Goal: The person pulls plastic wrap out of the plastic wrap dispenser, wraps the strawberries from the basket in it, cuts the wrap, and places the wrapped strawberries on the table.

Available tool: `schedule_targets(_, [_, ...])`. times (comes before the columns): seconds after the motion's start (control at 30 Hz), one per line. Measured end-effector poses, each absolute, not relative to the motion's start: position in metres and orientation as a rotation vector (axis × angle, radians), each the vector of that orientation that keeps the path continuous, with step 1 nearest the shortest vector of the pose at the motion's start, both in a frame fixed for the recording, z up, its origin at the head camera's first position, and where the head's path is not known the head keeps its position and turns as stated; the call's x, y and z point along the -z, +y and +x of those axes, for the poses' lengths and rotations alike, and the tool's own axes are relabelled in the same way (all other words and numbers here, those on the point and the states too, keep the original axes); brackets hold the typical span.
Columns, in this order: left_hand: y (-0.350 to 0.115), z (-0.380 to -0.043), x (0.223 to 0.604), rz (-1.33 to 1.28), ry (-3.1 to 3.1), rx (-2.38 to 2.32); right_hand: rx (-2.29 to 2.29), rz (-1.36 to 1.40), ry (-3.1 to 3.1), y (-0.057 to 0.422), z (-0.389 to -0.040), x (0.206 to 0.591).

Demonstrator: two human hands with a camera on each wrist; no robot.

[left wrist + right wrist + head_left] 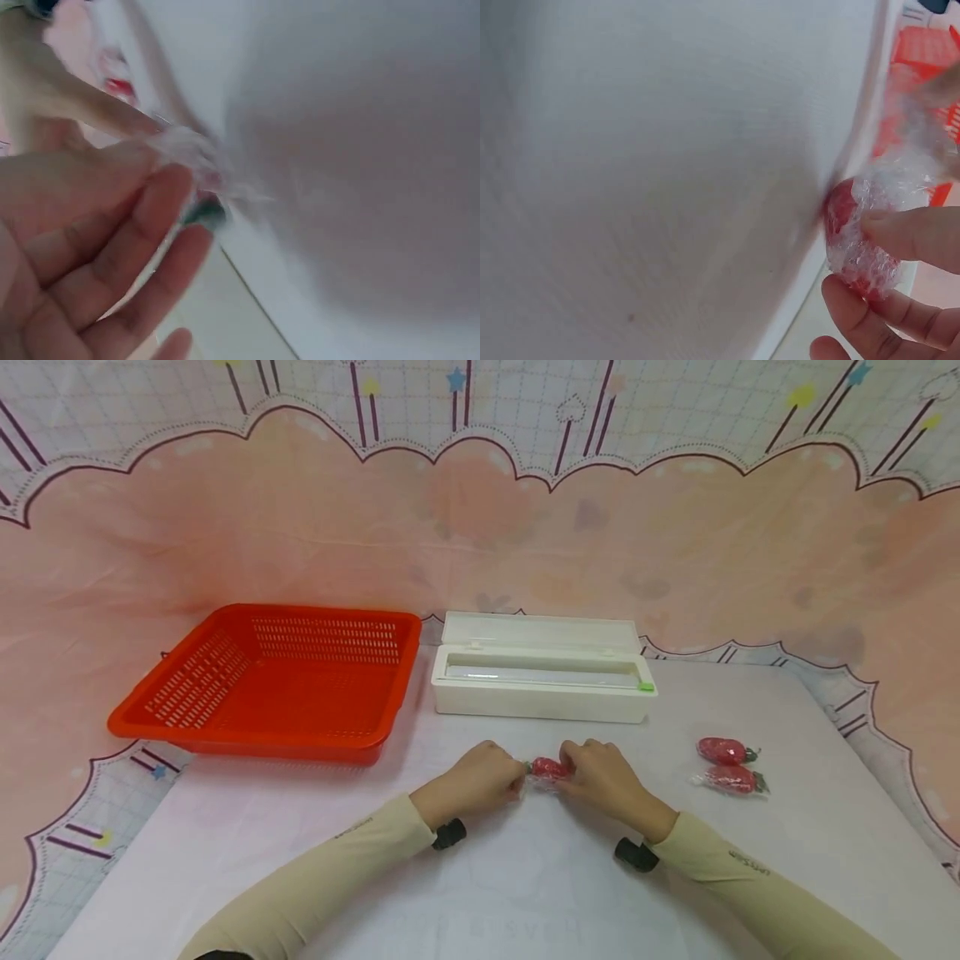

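A red, strawberry-like fruit (548, 767) with a green top lies between both hands, with clear cling film (900, 176) around it. My left hand (483, 781) pinches the loose film at the green-topped end, as the left wrist view shows. My right hand (606, 783) holds the fruit's body between thumb and fingers; in the right wrist view the thumb presses the wrinkled film against the red surface. Off to the right lie two similar red fruits, an upper one (723, 751) and a lower one (733, 779), the lower with film sticking out at its end.
Behind the hands stands a white cling film dispenser (540, 703) with its lid raised and a green slider (646, 687) at its right end. A red plastic basket (300, 750) sits to the left. White cloth (525, 893) covers the table.
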State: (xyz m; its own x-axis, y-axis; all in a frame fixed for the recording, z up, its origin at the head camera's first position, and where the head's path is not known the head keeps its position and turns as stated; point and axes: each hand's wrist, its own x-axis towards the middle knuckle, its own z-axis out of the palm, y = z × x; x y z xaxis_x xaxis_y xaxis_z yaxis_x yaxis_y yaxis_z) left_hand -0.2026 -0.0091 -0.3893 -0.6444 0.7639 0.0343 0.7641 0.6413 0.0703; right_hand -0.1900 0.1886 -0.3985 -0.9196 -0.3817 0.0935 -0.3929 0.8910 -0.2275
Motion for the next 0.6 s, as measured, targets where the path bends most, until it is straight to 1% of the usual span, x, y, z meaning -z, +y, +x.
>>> schedule_targets(0.2, [0.0007, -0.2007, 0.3891, -1.433, -2.804, 0.328, -0.354, 0.681, -2.949, 0.1847, -0.1903, 0.4025])
schedule_targets(0.4, [0.0001, -0.2003, 0.3898, -1.497, -2.793, 0.338, -0.343, 0.738, -2.996, 0.1872, -0.1896, 0.3980])
schedule_targets(0.6, [-0.0014, -0.2012, 0.3919, -1.507, -2.784, 0.334, -0.355, 0.730, -3.037, 0.1868, -0.1897, 0.3974])
